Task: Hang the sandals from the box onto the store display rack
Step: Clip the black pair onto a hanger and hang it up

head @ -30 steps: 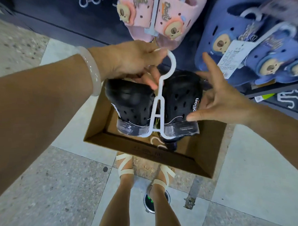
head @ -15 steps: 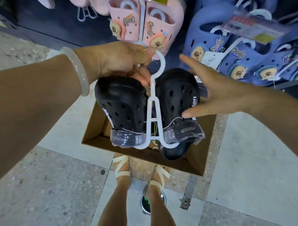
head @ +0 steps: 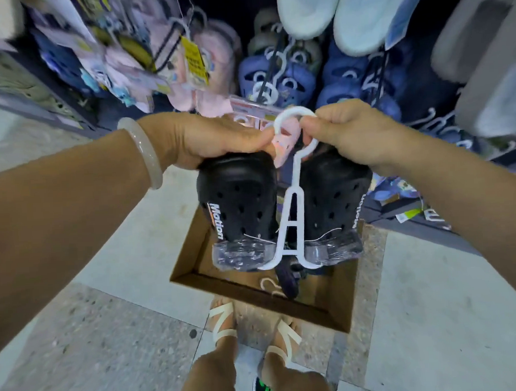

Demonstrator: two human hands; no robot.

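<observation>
A pair of black perforated sandals [head: 242, 202] marked "Motion" hangs on a white plastic hanger [head: 293, 220], heels wrapped in clear plastic. My left hand [head: 207, 138] grips the hanger's hook from the left, over the left sandal's toe. My right hand [head: 345, 129] pinches the hook from the right. The pair is held up above the open cardboard box [head: 195, 275] on the floor, in front of the display rack [head: 269, 73] full of hung blue and pink sandals. Another dark sandal and a white hanger lie inside the box.
Pink sandals [head: 212, 58] with yellow tags hang at the upper left, blue ones [head: 293, 75] in the middle, pale ones [head: 358, 13] above. My own feet in white strappy sandals [head: 224, 321] stand on the speckled tile floor just behind the box.
My right hand went from open beside the right sandal to gripping the hanger hook. The pair has risen and the view has tilted up toward the rack.
</observation>
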